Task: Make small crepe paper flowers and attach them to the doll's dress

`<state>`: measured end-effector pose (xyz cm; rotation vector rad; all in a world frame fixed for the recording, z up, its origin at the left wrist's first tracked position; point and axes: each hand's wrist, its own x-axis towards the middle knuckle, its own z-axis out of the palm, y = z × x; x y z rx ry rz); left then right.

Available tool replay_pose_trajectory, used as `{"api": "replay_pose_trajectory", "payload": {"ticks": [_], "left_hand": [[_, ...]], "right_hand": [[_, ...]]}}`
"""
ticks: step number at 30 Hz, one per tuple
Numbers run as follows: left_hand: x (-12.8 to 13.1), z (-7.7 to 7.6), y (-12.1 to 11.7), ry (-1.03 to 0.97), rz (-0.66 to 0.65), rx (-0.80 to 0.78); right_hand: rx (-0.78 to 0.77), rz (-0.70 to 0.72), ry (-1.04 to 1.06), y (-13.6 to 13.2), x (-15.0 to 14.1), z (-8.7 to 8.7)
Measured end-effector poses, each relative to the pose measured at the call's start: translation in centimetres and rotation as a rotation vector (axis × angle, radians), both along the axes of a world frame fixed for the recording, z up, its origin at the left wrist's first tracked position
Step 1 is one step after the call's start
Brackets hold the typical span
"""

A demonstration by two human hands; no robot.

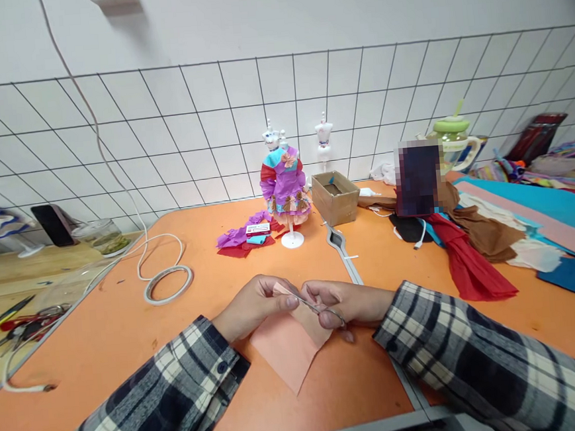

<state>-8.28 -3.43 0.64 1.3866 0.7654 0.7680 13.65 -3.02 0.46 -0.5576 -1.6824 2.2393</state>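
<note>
A sheet of thin peach paper (287, 350) hangs over the near part of the orange table, its lower corner pointing toward me. My left hand (263, 298) pinches its upper edge between thumb and fingers. In my right hand (331, 300) is a small pair of scissors (310, 304), fingers wrapped about the handles. The blades reach left to the paper's top edge, close to my left thumb. Beyond my hands, a small dress form in a purple, red and blue paper dress (285, 182) stands on a white base.
Behind are a cardboard box (338, 198), a bare white mini mannequin (324, 136) and purple paper scraps (239, 236). A tape roll (168, 284) and white cable lie left. Coloured crepe paper (469, 247), a blurred dark upright object (419, 178) and a green-lidded jug (453, 139) occupy the right.
</note>
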Motion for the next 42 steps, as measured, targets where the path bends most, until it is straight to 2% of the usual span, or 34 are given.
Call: {"api": "replay_pose_trajectory", "payload": {"ticks": [10, 23, 42], "left_hand": [[-0.02, 0.13, 0.15, 0.063, -0.082, 0.071], [0.03, 0.45, 0.10, 0.109, -0.092, 0.066], [0.14, 0.60, 0.02, 0.161, -0.108, 0.068]], "right_hand": [[-0.004, -0.004, -0.017, -0.20, -0.11, 0.09], [0.004, 0.022, 0.005, 0.10, -0.07, -0.39], [-0.014, 0.013, -0.018, -0.11, -0.25, 0.10]]}}
